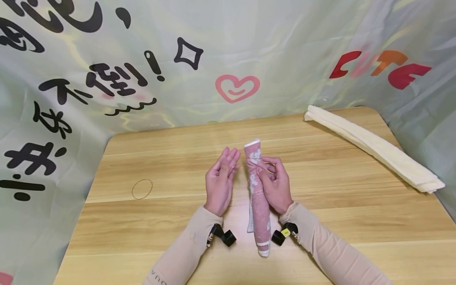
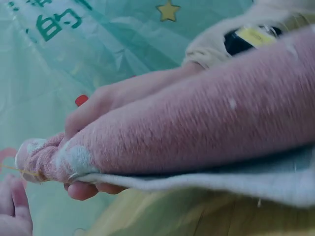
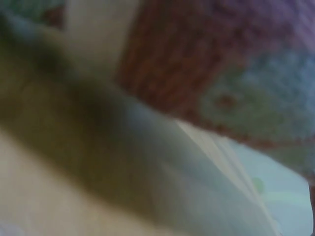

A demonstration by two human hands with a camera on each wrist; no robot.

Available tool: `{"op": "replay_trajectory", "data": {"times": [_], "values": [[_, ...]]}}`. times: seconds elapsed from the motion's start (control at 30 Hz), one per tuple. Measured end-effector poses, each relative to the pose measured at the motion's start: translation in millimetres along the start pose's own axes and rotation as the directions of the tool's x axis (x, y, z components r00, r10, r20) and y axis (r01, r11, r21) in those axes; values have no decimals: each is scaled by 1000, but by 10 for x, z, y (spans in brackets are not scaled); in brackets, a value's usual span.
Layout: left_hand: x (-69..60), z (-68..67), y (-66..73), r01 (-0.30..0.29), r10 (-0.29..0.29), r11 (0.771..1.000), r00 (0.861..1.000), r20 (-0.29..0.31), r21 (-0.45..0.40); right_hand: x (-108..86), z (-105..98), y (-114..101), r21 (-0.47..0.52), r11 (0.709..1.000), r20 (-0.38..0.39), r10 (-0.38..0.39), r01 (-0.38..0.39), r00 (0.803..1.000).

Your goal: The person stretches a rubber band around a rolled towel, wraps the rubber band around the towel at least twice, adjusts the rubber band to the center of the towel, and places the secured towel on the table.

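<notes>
A pink towel with pale patches (image 1: 261, 213) is rolled into a long bundle, narrowed near its far end by a thin yellowish band (image 2: 24, 170). The right hand (image 1: 276, 186) grips the roll near that end, thumb on top and fingers round its right side. Just left of the roll, the left hand (image 1: 221, 182) is held palm up with its fingers loosely extended, not touching it. A loose pale edge hangs along the roll's left side. In the right wrist view the towel (image 3: 172, 59) fills the upper part, blurred.
A cream folded cloth (image 1: 374, 146) lies diagonally at the right back of the wooden table (image 1: 160, 221). A thin ring (image 1: 133, 190) lies on the left part of the table. A printed curtain (image 1: 285, 47) stands behind and at both sides.
</notes>
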State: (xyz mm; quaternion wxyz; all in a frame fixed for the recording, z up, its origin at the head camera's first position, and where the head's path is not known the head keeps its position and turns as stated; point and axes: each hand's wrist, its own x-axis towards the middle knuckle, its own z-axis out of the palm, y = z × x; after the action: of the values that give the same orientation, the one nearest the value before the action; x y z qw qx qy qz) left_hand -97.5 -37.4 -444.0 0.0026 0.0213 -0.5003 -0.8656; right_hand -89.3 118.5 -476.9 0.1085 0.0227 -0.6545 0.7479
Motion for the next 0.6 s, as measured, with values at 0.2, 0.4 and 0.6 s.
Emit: {"op": "replay_trajectory", "data": {"times": [0.2,0.4,0.6], "values": [[66,-10,1,109,-114,992,991,-76,-61,-6,17,-6,-5,1000,18,-23,23,1000],[124,-50,34,207,-209,978,976,-68,-42,-17,12,0,-28,999,45,-29,31,999],[171,-88,79,270,-268,963,962,-51,29,-43,13,1,-34,999,82,-36,39,996]]}}
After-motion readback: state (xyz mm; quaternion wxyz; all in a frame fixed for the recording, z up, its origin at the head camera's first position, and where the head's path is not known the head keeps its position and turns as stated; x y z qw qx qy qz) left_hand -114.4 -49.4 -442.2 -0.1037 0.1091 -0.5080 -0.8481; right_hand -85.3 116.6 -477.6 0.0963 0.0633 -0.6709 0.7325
